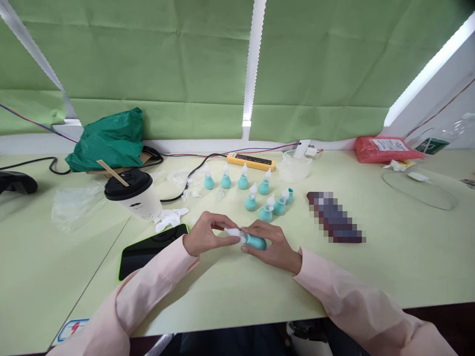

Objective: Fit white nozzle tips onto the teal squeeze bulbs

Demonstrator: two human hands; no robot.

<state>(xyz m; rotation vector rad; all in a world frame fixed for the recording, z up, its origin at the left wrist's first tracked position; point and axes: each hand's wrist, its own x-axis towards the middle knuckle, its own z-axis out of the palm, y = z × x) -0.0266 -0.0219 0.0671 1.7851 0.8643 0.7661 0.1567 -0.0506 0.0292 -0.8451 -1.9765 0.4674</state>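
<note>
Near the front middle of the table, my left hand (pixel 208 233) pinches the white nozzle (pixel 232 231) of a small nasal aspirator. Closed round its teal rubber bulb (pixel 256 242) is my right hand (pixel 276 243). The aspirator lies on its side between my hands, nozzle to the left, and a clear collar joins the two parts. Beyond my hands stand several similar teal aspirators (pixel 243 182) with whitish nozzles pointing up. At their right end, one teal bulb (pixel 290 195) shows an open top with no nozzle.
A black-lidded paper cup (pixel 139 200), crumpled tissue (pixel 170 218) and a phone (pixel 148 249) are at left. Behind the aspirators are a yellow power strip (pixel 251 161) and a translucent tub (pixel 295 168). A pixelated dark object (pixel 336 217) lies at right.
</note>
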